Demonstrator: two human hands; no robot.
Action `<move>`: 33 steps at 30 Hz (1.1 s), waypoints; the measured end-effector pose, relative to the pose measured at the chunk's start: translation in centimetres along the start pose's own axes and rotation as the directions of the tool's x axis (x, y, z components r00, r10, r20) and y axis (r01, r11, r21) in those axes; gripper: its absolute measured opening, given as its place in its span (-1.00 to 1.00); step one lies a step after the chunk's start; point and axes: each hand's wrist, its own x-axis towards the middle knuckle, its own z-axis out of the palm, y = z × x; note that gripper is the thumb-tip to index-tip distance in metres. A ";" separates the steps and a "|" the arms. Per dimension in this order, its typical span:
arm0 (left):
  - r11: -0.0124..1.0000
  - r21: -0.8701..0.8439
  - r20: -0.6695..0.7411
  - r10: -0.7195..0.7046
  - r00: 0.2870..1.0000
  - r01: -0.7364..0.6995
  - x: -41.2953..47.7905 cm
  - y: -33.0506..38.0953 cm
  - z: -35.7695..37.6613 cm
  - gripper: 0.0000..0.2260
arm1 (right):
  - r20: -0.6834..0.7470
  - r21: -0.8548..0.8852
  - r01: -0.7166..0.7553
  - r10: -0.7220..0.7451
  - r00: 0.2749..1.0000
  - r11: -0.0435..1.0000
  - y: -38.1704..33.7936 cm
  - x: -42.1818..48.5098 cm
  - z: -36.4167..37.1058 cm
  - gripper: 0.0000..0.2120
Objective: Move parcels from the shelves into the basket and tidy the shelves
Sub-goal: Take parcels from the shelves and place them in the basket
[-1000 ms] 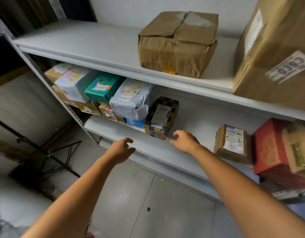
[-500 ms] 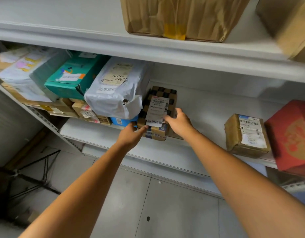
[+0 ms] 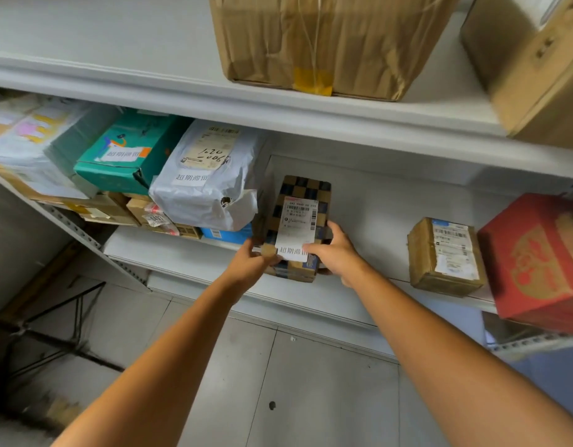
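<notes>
Parcel (image 3: pixel 298 217) sits on lower shelf (image 3: pixel 375 214) btwn L fingers (image 3: pixel 262 251) & R fingers (image 3: pixel 335 230); bagged pkg (image 3: pixel 207 179) just left of them, small box (image 3: pixel 445 256) well right.

Soft, even, fairly bright light. Shade under the upper shelf (image 3: pixel 311 114); floor (image 3: pixel 27 366) far below its left end goes dark. White parcel (image 3: pixel 30 140) under its left end and red box (image 3: pixel 536 262) under its right end are blurred. Wide-angle lens bows the shelf edge.
</notes>
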 end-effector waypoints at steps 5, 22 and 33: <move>0.998 -0.026 -0.033 -0.053 0.998 0.052 -2.4 1.3 1.4 -0.64 | 0.027 -0.024 -0.061 0.061 0.998 0.998 -0.2 -3.2 -1.7 -0.05; 0.984 -0.177 -0.184 -0.068 0.981 0.035 -16.2 6.2 5.5 -0.44 | 0.274 -0.319 0.168 -0.079 0.958 0.933 -4.8 -13.5 -8.3 -0.24; 0.970 -0.236 -0.414 -0.037 0.910 -0.067 -26.6 6.5 -3.7 -0.39 | 0.519 -0.281 0.373 -0.187 0.834 0.884 -11.6 -20.3 -0.2 -0.37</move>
